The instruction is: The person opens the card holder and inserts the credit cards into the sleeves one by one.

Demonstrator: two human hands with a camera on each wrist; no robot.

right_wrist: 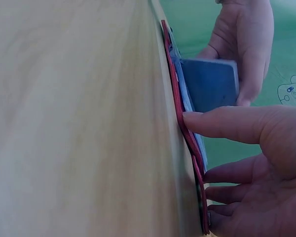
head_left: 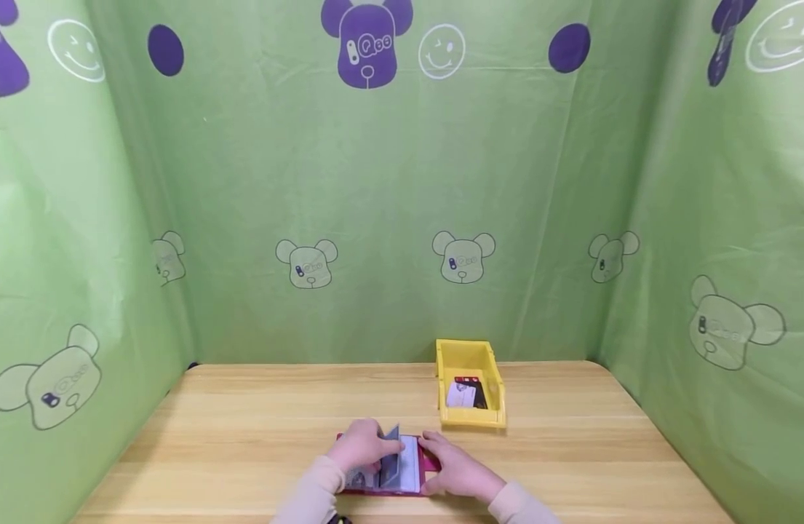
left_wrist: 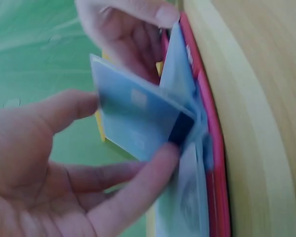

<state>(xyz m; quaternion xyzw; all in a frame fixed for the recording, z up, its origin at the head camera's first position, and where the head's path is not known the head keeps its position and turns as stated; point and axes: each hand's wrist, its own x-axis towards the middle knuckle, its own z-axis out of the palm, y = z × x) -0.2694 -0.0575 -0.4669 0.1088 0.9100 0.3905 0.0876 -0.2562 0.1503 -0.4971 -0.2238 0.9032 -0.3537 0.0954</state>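
Observation:
A red card holder (head_left: 391, 495) lies unfolded on the table with clear sleeves inside. My left hand (head_left: 362, 445) pinches one raised bluish card sleeve (left_wrist: 138, 106), which stands up from the spine. In the left wrist view, the thumb is at its outer edge and a finger is near its base. My right hand (head_left: 463, 469) rests on the right side of the holder. The right wrist view shows its thumb (right_wrist: 219, 123) pressing on the holder's edge, the other fingers extended against the red cover (right_wrist: 201, 190). Sleeve contents are blurred.
Behind the holder, to the right, stands a yellow bin (head_left: 470, 416) with several cards (head_left: 462, 395) in it. The wooden table (head_left: 244, 437) meets green printed curtains (head_left: 388, 182) at the back and both sides.

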